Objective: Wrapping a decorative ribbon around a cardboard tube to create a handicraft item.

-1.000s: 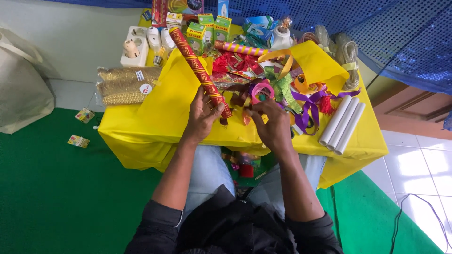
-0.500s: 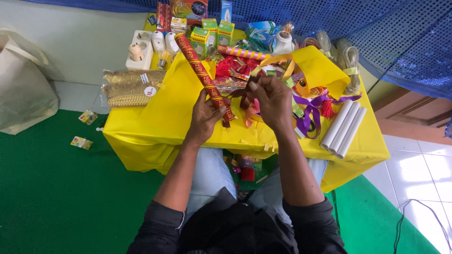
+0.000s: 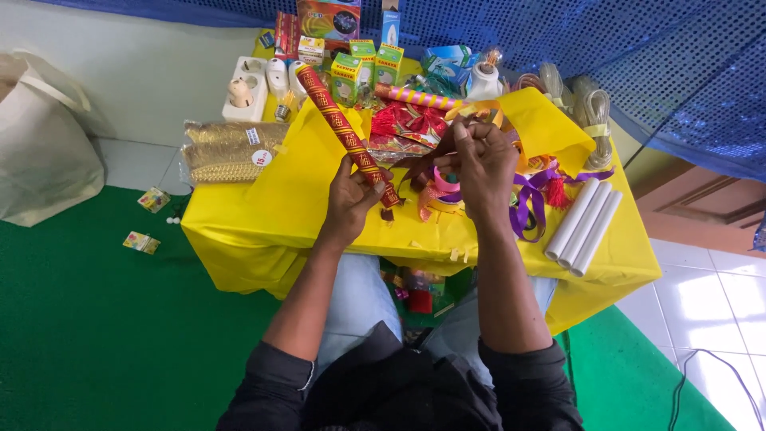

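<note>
I see the left hand [image 3: 351,199] gripping the red tube [image 3: 345,132]; the right hand [image 3: 481,164] pinches dark ribbon [image 3: 423,164] just beside those fingers, mid-wrap.

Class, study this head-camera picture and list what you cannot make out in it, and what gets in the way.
- Head view: what the right hand pinches; its curled fingers hide it.
- Lower end of the long red-and-gold patterned tube: covered by the left hand.
- Items under the yellow-covered table: mostly hidden by its cloth and the person's legs.
- Red box at the back: cut off by the top edge.
</note>
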